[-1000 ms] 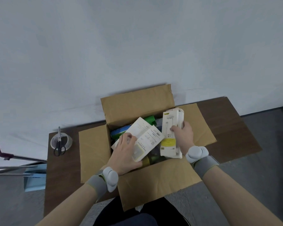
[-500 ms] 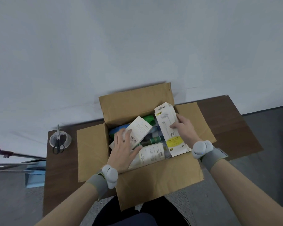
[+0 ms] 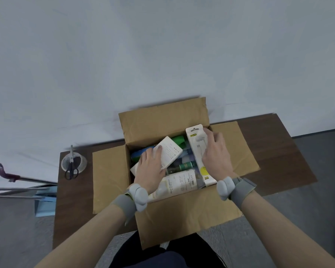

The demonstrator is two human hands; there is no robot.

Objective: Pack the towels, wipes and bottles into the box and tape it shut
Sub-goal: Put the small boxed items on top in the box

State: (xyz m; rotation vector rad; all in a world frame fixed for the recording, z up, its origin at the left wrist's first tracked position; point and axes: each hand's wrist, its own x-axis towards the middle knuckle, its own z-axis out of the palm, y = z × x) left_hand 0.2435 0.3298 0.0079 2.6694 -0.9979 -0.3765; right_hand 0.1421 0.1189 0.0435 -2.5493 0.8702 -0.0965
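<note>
An open cardboard box (image 3: 112, 178) stands on the brown table with all its flaps spread. Inside lie a white pack (image 3: 171, 149) at the left, another white printed pack (image 3: 179, 182) near the front, and a long white and yellow package (image 3: 196, 146) along the right wall. Green and blue items (image 3: 179, 140) and a dark green bottle (image 3: 185, 165) show between them. My left hand (image 3: 152, 170) presses flat on the left white pack. My right hand (image 3: 215, 155) lies on the long package, fingers spread over its top.
A roll of tape (image 3: 74, 161) with black scissors (image 3: 71, 169) laid on it sits at the table's far left corner. A metal rack with a red hook (image 3: 7, 176) and a blue object (image 3: 45, 202) stand left of the table (image 3: 74, 209). A pale wall is behind.
The long package went from held upright to lying down along the right side of the box. My left hand let one white pack drop to the front and pushed the other down.
</note>
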